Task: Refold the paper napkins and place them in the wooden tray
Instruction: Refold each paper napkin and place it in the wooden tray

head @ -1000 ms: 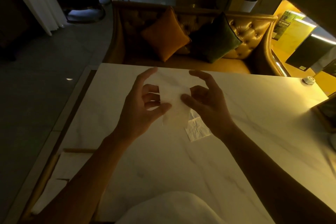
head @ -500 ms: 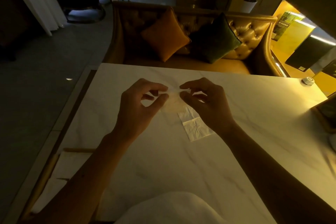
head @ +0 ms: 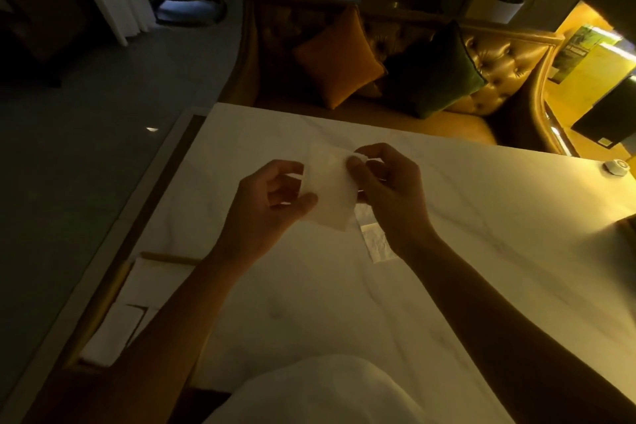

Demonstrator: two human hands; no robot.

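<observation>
A white paper napkin (head: 330,193) hangs a little above the marble table (head: 481,217), held between both hands. My left hand (head: 268,203) pinches its left edge with thumb and fingers. My right hand (head: 389,189) grips its upper right corner. A second, crumpled napkin (head: 377,244) lies flat on the table just below my right wrist. The wooden tray (head: 113,289) sits at the lower left edge, with folded white napkins (head: 110,337) in it, partly hidden by my left forearm.
A small round white object (head: 616,167) rests at the table's far right. Beyond the far edge stands a tufted golden sofa (head: 499,55) with an orange cushion (head: 339,57) and a dark green cushion (head: 437,69). White cloth (head: 309,389) fills the bottom middle.
My hands went from spread open around the napkin to pinched on it. The napkin now hangs wider between them, lifted off the table.
</observation>
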